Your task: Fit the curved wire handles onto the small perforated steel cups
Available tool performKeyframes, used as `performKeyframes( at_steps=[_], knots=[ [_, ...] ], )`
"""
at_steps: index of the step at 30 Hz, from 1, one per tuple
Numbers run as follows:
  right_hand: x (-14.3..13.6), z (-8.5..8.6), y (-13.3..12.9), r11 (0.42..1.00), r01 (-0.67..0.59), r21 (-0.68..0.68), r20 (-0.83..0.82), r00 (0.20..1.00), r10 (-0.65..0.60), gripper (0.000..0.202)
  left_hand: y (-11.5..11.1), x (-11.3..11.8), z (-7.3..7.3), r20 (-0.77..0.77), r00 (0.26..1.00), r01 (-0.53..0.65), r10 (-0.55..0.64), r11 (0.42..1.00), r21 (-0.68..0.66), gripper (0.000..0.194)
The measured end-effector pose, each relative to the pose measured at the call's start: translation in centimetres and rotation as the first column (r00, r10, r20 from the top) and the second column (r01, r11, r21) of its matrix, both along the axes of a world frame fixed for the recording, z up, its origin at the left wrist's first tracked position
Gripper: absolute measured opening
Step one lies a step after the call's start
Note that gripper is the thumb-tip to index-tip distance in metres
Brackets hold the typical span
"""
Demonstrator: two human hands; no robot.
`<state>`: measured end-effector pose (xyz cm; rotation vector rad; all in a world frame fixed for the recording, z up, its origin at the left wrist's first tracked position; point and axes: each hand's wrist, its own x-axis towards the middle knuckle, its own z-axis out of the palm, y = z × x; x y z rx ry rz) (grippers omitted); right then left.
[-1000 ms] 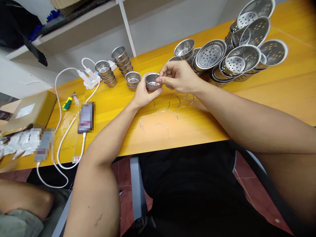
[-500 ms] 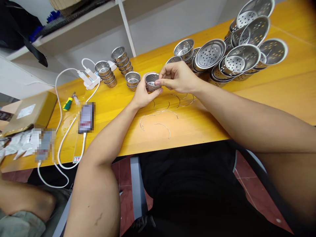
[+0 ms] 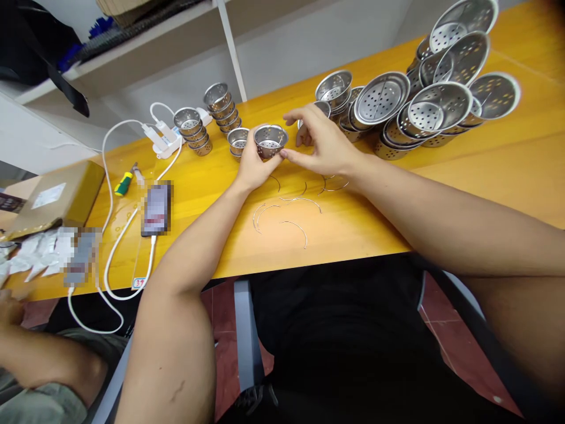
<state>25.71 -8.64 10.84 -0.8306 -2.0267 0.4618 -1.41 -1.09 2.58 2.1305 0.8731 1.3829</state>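
Observation:
My left hand (image 3: 255, 165) is closed around the side of a small perforated metal cup (image 3: 270, 143), its open rim turned up toward me. A thin wire shows at the right side of the cup's rim. Just right of it, my right hand (image 3: 324, 141) has its fingers apart and holds nothing; the thumb tip is close to the rim, and I cannot tell whether it touches. Several thin curved wires (image 3: 304, 203) lie on the table in front of my hands. Behind the left hand stands a short stack of similar cups (image 3: 237, 140).
Several perforated cups in nested stacks (image 3: 426, 112) crowd the back right. Two more stacks (image 3: 192, 126) stand at the back left, by a white power strip (image 3: 165, 144). Charging cables, a phone (image 3: 156, 209), a screwdriver (image 3: 124, 184) and a cardboard box (image 3: 66, 197) occupy the left side.
My right hand has opened and drawn slightly right, away from the cup rim it was pinching at. The cup now shows more of its inside, still in my left hand.

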Motion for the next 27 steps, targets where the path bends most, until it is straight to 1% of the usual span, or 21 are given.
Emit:
performKeyframes(
  at_steps=[3,6,10,14,17,22,25,27],
  knots=[
    [0.1,0.1,-0.1,1.000,0.004,0.005,0.052,0.999,-0.004,0.078,0.2,-0.3,-0.1,0.001,1.000,-0.001,0.001,1.000,-0.017,0.103],
    [0.1,0.3,-0.4,1.000,-0.002,-0.026,0.097,0.995,0.005,0.067,0.3,-0.6,0.0,-0.017,1.000,0.005,-0.006,0.999,-0.033,0.103],
    [0.0,0.5,-0.7,0.996,-0.017,-0.082,0.143,0.989,0.029,0.061,0.4,-0.7,-0.1,-0.046,0.999,0.014,-0.015,1.000,-0.015,0.100],
    [0.0,0.4,-0.8,0.994,-0.055,-0.097,0.186,0.980,0.072,0.054,0.0,-0.4,-0.2,-0.073,0.996,0.056,-0.056,0.998,0.001,0.093],
    [-0.1,0.4,-0.9,0.994,-0.066,-0.086,0.197,0.977,0.082,0.051,-0.4,-0.2,-0.1,-0.084,0.993,0.082,-0.083,0.996,-0.024,0.091],
    [-0.4,1.2,-1.7,1.000,0.009,0.007,0.218,0.976,-0.010,0.035,-0.7,-0.2,-0.2,-0.111,0.989,0.083,-0.093,0.992,-0.093,0.098],
    [-0.7,1.4,-1.8,1.000,-0.008,0.019,0.306,0.952,0.001,0.030,-0.5,-0.5,-0.6,-0.135,0.985,0.092,-0.105,0.991,-0.096,0.106],
    [-0.7,1.2,-1.6,1.000,-0.002,0.013,0.377,0.926,-0.003,0.028,-0.3,-0.7,-0.8,-0.165,0.980,0.096,-0.111,0.991,-0.095,0.112]
  ],
)
